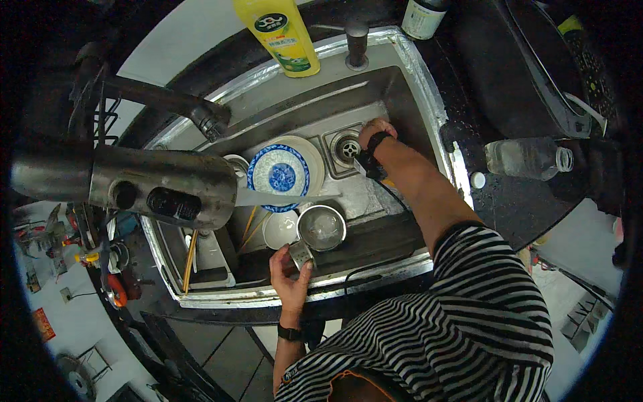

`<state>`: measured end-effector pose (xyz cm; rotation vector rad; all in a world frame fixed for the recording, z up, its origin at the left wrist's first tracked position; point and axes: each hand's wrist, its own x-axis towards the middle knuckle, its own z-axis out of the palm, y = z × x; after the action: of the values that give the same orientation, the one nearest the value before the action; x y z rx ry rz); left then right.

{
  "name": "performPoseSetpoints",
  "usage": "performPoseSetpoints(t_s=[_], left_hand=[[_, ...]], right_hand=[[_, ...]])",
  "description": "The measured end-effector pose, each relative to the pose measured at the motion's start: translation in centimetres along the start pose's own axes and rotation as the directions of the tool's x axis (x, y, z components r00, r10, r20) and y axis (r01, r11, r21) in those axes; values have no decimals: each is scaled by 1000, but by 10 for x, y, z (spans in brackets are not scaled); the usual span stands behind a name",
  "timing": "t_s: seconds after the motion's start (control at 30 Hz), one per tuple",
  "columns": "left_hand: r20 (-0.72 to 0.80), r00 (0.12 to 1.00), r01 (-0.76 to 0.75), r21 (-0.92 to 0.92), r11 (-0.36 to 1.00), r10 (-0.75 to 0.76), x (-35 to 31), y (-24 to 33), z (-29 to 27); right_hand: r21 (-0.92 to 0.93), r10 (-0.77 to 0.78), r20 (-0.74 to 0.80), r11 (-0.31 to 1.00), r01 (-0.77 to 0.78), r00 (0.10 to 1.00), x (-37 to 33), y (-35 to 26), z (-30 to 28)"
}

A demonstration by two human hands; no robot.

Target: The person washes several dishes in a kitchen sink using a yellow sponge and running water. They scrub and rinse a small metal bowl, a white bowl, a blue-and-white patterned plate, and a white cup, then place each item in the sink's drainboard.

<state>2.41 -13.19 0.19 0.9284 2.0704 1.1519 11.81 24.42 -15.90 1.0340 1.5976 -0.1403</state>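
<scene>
Between the fingers and thumb of my left hand (289,280) is a small silver metal piece with a perforated face, perhaps a drain strainer (301,256). It is held above the sink's near side, by a round metal bowl (321,228) and a white bowl (279,230). My right hand (376,132) reaches into the sink at the right of the round drain (345,147). Its fingers look curled, and whatever they grip, if anything, is hidden. A blue-and-white patterned plate (280,177) lies left of the drain, overlapping a paler plate (315,167).
From the large metal faucet (161,187) at left, a water stream (268,198) crosses toward the bowls. Chopsticks (191,258) lean at the sink's left. A yellow detergent bottle (281,37) stands behind the sink; a clear jar (529,159) lies on the right counter.
</scene>
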Motion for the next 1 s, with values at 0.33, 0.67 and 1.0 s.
performPoseSetpoints(t_s=[0.33, 0.67, 1.0], left_hand=[[107, 985, 162, -324, 932, -134, 43, 20, 20], [327, 868, 496, -599, 628, -374, 92, 41, 80], [464, 745, 645, -685, 340, -478, 102, 20, 86]], right_hand=[[37, -19, -679, 997, 60, 734, -9, 24, 21], [-270, 57, -858, 796, -542, 511, -50, 40, -5], [-253, -406, -459, 912, 321, 791, -41, 11, 97]])
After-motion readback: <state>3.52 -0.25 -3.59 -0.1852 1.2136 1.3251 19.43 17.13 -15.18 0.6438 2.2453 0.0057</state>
